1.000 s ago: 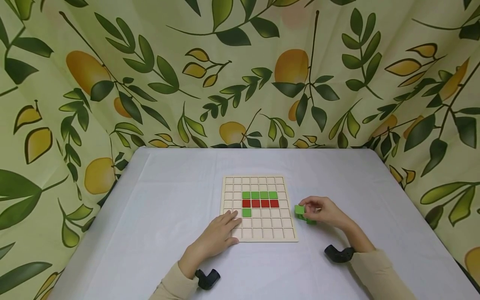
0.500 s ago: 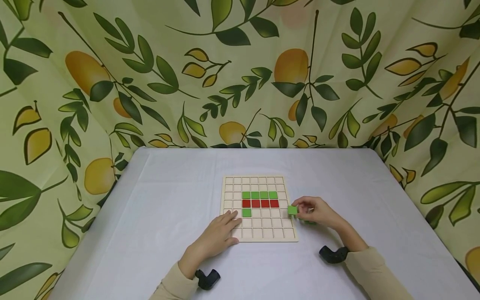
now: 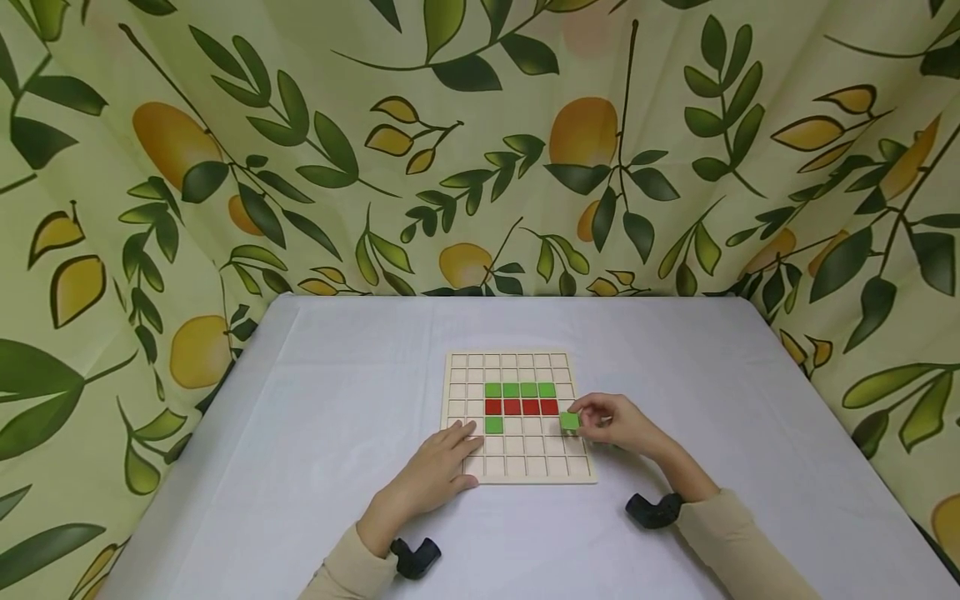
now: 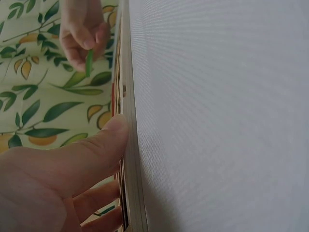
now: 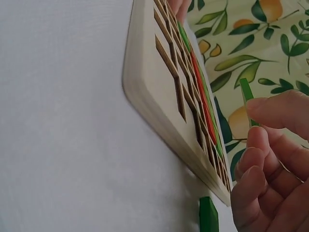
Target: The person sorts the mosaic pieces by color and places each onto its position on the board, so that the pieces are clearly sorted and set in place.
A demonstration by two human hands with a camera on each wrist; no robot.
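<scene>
A wooden grid board lies on the table, with a row of green tiles above a row of red tiles. One more green tile sits under the left end of the red row. My left hand rests on the board's lower left side, fingers spread and straight; its thumb touches the board's edge in the left wrist view. Above the board's right side, my right hand pinches a square green tile between thumb and fingers. In the right wrist view that tile is clear of the board.
Another green tile lies on the white tablecloth by the board's right edge, mostly hidden by my right hand in the head view. Black wrist devices hang at both cuffs. A leaf-and-fruit patterned curtain stands behind the table.
My right hand has carried the green tile left, from beside the board to over its right columns. The left hand stays in place.
</scene>
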